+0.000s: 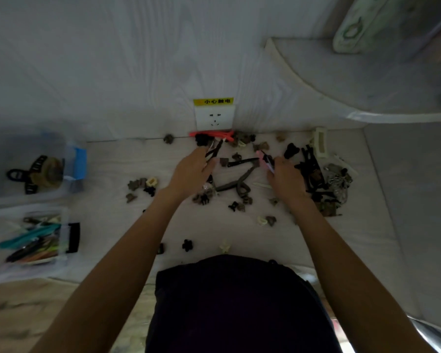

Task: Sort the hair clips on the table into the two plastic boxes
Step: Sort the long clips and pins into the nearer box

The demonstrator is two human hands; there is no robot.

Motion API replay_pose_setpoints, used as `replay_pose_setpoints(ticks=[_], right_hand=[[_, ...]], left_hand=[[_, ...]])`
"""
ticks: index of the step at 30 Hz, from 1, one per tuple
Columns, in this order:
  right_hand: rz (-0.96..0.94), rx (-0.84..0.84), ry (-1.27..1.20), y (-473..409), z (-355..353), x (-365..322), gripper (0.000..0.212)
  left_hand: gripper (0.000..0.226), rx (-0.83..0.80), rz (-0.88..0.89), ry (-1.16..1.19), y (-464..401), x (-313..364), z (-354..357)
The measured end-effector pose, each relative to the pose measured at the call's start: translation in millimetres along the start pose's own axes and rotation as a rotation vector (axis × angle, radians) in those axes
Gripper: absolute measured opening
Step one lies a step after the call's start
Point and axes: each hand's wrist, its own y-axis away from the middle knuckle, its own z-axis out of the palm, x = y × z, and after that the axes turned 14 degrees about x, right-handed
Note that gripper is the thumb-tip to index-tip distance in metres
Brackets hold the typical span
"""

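Clips [239, 179] lie scattered over the white desk [112, 174], thickest at the middle and right. The left hand [191, 169] pinches a dark long clip [214, 151] in its grip; the right hand [287, 174] pinches a pink clip [264, 160]. At far left stand two plastic boxes: the farther box [71, 169] holds claw clips, the nearer box [64, 240] long coloured ones.

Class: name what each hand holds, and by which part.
Left hand: a dark clip, pinched at its near end. Right hand: a pink clip, gripped at its near end.
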Motion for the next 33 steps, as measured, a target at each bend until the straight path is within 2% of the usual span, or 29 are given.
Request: replay_pose_setpoints(ticks=[4, 6, 9, 11, 13, 15, 19, 22, 24, 27, 30, 33], right_hand=[[-0.007, 0.074, -0.174, 10, -13, -12, 0.027], [0.01, 0.087, -0.295, 18, -21, -28, 0.025], [0.051, -0.07, -0.535, 37, -29, -71, 0.017], [0.069, -0.171, -0.608, 50, -29, -98, 0.025], [0.008, -0.249, -0.631, 63, -22, -126, 0.031], [-0.078, -0.304, -0.658, 76, -15, -160, 0.028], [-0.2, -0.378, -0.731, 93, -21, -226, 0.037], [-0.275, -0.373, -0.768, 94, -23, -271, 0.025], [-0.333, -0.384, -0.77, 94, -14, -300, 0.016], [-0.383, -0.419, -0.705, 100, 5, -337, 0.015], [-0.481, -0.424, -0.643, 114, 18, -367, 0.011], [-0.513, -0.428, -0.65, 126, 29, -383, 0.01]], left_hand=[[0.017, -0.025, -0.084, 0.125, 19, 1, -17], [0.018, 0.023, -0.126, 0.157, 30, -4, -32], [0.018, 0.144, -0.209, 0.207, 52, -19, -61], [0.021, 0.198, -0.244, 0.227, 67, -30, -81], [0.023, 0.208, -0.23, 0.18, 85, -46, -103], [0.028, 0.205, -0.205, 0.086, 105, -70, -128], [0.053, 0.309, -0.156, -0.034, 135, -123, -178], [0.037, 0.325, -0.169, -0.112, 144, -156, -210], [0.029, 0.26, -0.181, -0.176, 149, -180, -224], [0.033, 0.15, -0.13, -0.195, 164, -206, -235], [0.032, 0.212, -0.023, -0.17, 182, -222, -237], [0.03, 0.223, -0.052, -0.21, 193, -239, -234]])
